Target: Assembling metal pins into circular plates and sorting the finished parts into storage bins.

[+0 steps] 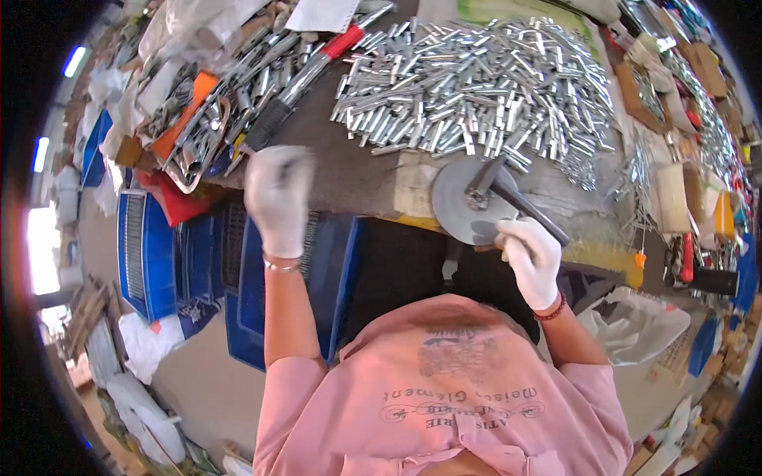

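My left hand (pixel 279 198), in a white glove, is raised in front of the bench's near left edge and smeared by motion; whether it holds anything cannot be told. My gloved right hand (pixel 530 262) is at the near rim of a round grey metal disc (pixel 451 198), its fingers drawn together; what they pinch, if anything, is too small to make out. Across the disc lies a hammer (pixel 528 208), its dark handle slanting toward the right hand. Just beyond the disc spreads a large heap of short shiny metal tubes (pixel 476 87).
A jumble of tools and metal parts (pixel 214 119) fills the bench's left, near a long bar with a red band (pixel 343 42). Blue crates (pixel 246 333) stand below the left edge. At right are an open cardboard box (pixel 641 97), thin metal pieces (pixel 635 174) and a red-handled tool (pixel 687 258).
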`<state>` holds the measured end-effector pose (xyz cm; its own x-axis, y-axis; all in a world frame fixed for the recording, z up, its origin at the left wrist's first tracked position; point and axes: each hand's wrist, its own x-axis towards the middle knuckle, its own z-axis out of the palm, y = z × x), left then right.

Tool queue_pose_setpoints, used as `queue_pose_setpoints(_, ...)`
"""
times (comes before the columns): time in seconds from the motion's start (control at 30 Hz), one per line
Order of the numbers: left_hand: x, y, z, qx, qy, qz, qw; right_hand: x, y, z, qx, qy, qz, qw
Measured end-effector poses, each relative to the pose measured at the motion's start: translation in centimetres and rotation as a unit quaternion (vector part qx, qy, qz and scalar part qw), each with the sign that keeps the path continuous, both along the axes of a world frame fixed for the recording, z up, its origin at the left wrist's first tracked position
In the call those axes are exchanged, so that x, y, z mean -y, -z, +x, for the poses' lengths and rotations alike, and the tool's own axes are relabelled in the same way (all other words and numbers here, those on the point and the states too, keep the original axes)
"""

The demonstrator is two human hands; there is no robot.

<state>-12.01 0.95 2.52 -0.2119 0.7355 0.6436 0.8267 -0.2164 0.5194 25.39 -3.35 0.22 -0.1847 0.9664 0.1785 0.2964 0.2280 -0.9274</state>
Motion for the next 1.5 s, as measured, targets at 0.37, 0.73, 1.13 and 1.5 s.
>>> queue_pose_setpoints(0.37, -4.9, -1.0, 7.5, -0.251, 0.150, -0.184, 0.938, 2.2, -2.1, 2.0, 0.040, -0.060, 0.076, 0.994)
queue_pose_setpoints(0.73, -1.9, 0.3, 6.9, -0.006, 0.219, -0.244, 0.945, -1.7, -1.2, 19.8, 0.515, 0.306, 0.156, 0.786)
queue_pose_setpoints(1.13, 2.0, 0.5, 12.7, 0.362, 0.250, -0.371, 0.818, -5.5, -2.4, 16.8, 0.358, 0.204, 0.213, 0.886)
queue_pose_setpoints(1.5, 2.6, 1.2, 12.8, 0.037, 0.271, -0.198, 0.941, -1.9, -2.8, 0.5, 0.093, -0.026, -0.041, 0.994)
